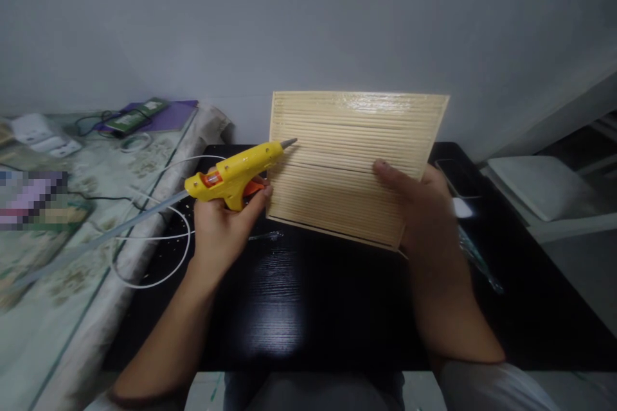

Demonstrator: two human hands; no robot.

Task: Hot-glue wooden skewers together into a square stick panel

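My left hand (224, 225) is closed round the grip of a yellow hot glue gun (245, 167) with an orange trigger. A long translucent glue stick (120, 226) juts from the gun's back end. The metal nozzle points right, in front of the left part of a panel (337, 154) made of thin pale wooden sticks laid side by side. My right hand (429, 225) grips that panel at its lower right, thumb on the near face and the other fingers mostly hidden behind it. The panel is held up, tilted, above the black table.
Below lies the black table (337, 308). A white cable (187, 231) loops at its left. Packaged items (477, 260) and a dark phone-like slab (456, 176) lie at the right. The cloth-covered left table (62, 289) bears a purple folder (176, 117) and a power strip (45, 135). A white stool (530, 186) stands at right.
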